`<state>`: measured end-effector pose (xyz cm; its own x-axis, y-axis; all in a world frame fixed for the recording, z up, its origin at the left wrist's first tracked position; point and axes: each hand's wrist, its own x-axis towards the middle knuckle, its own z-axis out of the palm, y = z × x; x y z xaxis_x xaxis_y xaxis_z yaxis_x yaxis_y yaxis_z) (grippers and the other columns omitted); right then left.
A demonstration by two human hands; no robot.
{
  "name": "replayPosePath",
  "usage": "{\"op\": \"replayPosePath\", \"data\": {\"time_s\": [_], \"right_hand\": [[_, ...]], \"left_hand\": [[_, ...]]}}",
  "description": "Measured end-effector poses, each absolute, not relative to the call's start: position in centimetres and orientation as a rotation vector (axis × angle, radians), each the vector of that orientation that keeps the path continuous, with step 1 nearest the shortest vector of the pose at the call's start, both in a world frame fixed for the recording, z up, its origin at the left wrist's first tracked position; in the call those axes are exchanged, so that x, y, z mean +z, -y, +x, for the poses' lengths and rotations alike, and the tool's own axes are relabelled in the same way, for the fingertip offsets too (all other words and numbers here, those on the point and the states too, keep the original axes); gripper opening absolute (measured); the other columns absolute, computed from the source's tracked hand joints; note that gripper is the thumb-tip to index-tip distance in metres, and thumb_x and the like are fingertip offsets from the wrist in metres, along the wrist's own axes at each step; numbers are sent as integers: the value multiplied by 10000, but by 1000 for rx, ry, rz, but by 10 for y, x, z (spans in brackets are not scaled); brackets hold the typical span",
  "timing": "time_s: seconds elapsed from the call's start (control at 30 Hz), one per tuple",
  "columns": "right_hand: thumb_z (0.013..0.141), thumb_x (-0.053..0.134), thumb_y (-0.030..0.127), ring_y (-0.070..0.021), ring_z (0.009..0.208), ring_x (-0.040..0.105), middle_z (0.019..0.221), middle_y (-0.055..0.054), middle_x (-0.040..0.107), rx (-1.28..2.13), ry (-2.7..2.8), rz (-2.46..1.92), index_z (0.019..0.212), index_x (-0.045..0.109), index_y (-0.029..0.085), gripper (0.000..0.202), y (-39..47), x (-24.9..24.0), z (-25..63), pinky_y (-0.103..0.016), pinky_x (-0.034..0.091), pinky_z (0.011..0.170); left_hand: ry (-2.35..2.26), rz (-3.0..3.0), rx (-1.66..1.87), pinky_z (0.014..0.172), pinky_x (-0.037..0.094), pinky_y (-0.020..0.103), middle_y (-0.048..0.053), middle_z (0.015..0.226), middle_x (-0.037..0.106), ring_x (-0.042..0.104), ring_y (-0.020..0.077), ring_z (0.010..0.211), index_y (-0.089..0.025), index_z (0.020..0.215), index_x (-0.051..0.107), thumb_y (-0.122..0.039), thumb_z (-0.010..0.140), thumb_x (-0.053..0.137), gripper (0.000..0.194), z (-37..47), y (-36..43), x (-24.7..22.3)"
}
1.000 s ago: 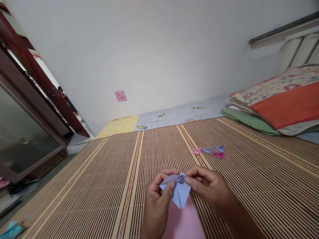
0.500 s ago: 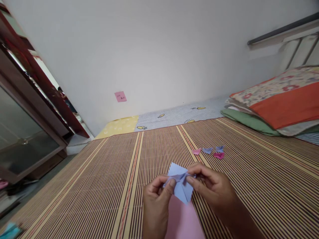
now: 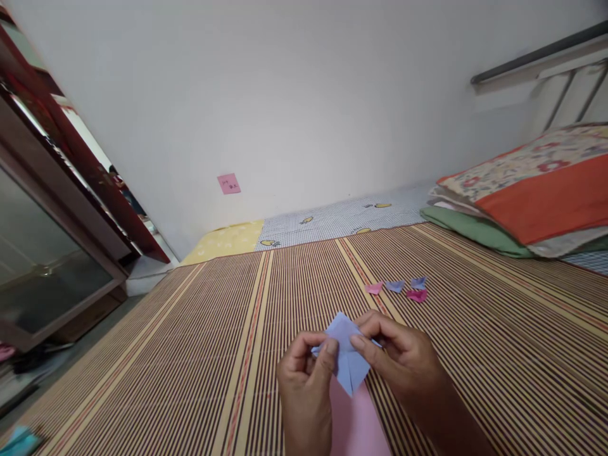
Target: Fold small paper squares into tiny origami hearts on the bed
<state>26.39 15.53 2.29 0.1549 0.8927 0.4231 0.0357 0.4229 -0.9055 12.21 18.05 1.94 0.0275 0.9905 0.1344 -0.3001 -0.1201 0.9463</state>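
Note:
Between my two hands is a folded piece of light blue paper [image 3: 350,361], creased down its lower part and pointed at top and bottom. My left hand [image 3: 310,373] pinches its left side between thumb and forefinger. On the right side, my right hand [image 3: 401,351] grips it the same way, thumb on the near face. A pink sheet of paper [image 3: 357,421] lies on the striped mat below the hands, partly hidden by my left hand. Beyond my hands sit small folded papers: a light pink one [image 3: 374,288], a magenta one [image 3: 417,295] and two blue ones [image 3: 394,287].
The striped mat [image 3: 190,354] covers the bed up to a checked and yellow sheet [image 3: 228,239] by the wall. Folded bedding [image 3: 546,196] is stacked at the right. A pink note [image 3: 228,183] sticks to the wall. A turquoise item [image 3: 21,440] lies at the lower left.
The blue paper's raised middle folds have been flattened, so its face now looks smoother. My left hand has shifted slightly right, still pinching the paper.

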Motion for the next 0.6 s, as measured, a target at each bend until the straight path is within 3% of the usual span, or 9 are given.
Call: {"op": "replayPosePath", "data": {"time_s": [0.3,0.5,0.6], "right_hand": [[933,626,356,-157,642,505,698,16,547,765,1232,-1107,741,580,209,246,-156,18,261,-292,404,594],[943,609,375,-167,663,529,714,4,586,791,1315,-1149,738,563,210,267,-153,21,264,-302,409,610],[943,606,364,-165,662,522,699,10,573,793,1354,-1171,731,551,212,267,-152,24,263,-298,401,607]], "left_hand": [[-876,1033,1425,500,451,162,-45,563,567,497,74,508,-163,628,626,-380,674,899,352,126,-178,20],[-884,965,1440,617,527,205,23,763,732,664,139,684,-184,958,733,-336,679,902,360,125,-181,18],[-890,1003,1365,615,524,217,48,758,745,662,147,675,-156,866,772,-349,688,890,288,122,-183,17]]}}
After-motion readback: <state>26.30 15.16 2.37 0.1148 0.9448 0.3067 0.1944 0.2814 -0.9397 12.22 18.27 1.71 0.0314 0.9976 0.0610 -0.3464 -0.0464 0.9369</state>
